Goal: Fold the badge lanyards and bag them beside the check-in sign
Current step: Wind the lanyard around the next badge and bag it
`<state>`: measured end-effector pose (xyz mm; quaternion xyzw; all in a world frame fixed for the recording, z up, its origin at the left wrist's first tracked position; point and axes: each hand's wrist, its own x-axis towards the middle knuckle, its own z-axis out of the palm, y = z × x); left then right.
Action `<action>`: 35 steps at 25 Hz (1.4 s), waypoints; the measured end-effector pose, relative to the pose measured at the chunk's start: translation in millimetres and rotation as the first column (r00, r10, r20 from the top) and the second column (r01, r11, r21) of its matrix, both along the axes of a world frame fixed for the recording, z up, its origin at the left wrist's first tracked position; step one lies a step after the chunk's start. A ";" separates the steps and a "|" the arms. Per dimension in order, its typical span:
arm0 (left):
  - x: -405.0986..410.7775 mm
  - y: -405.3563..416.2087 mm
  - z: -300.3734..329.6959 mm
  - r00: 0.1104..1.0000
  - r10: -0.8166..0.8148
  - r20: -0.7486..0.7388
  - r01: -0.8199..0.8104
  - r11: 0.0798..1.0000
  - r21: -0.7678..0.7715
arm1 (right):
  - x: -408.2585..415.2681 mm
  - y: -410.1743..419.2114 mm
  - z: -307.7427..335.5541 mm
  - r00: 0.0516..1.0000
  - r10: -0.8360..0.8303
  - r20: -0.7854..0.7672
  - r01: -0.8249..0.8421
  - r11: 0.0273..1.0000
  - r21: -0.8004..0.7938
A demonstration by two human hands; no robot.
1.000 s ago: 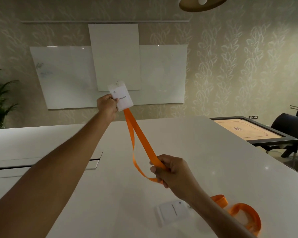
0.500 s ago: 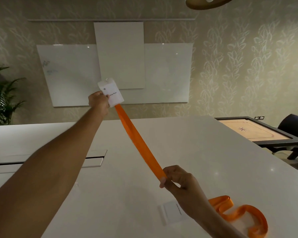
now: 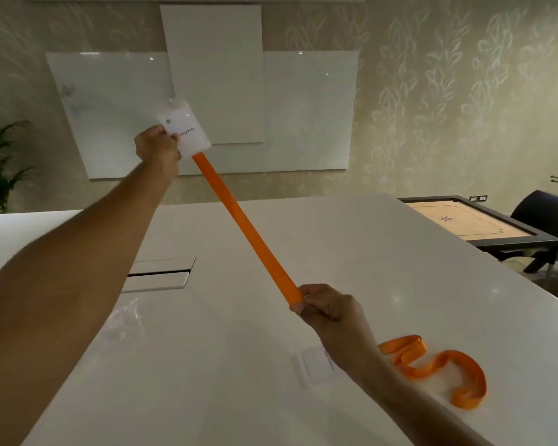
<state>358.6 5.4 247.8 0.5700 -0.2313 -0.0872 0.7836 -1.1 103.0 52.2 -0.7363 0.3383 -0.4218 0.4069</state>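
head view: two orange lanyards are showing, each with one white badge. the left hand point(image 3: 157, 146) is reaching up and away, its grip pinching the first badge point(image 3: 185, 129) by one edge, well above the worktop point(image 3: 351, 252). the first lanyard point(image 3: 244, 225) is stretching taut and straight from that badge down to the right hand point(image 3: 327, 305), whose grip is curling closed around the strap's lower end, just above the worktop. the second lanyard point(image 3: 432, 368) is lying in loose curves on the worktop near the right forearm, with the second badge point(image 3: 313, 365) lying flat just beside it, partly hidden by the wrist. one clear plastic bag point(image 3: 124, 320) is lying crumpled beside the left forearm. one recessed cable flap point(image 3: 161, 273) is sitting left of centre. the worktop's far edge is running behind the strap, its right edge slanting down toward one carrom board table point(image 3: 467, 222) and one dark chair point(image 3: 548, 220), well apart. bare surface is lying between the strap and that right edge.
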 end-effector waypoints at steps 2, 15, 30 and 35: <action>1.7 0.3 -1.2 0.999 0.021 0.050 -0.022 1.000 0.014 | -0.1 4.0 1.4 1.000 0.022 0.013 -0.022 1.000 -0.003; -28.9 -7.3 -89.1 0.913 0.079 0.401 -0.188 0.952 0.241 | -9.4 43.2 76.6 0.942 0.178 0.283 -0.080 0.941 -0.328; -123.7 20.6 -188.3 0.749 -0.438 0.497 0.261 0.885 0.386 | 14.8 -33.1 190.7 0.965 0.035 0.260 0.157 0.720 -0.676; -136.8 31.0 -198.2 0.764 -0.519 0.383 0.369 0.839 0.400 | 18.8 -97.9 204.5 0.963 -0.159 0.218 0.268 0.651 -0.710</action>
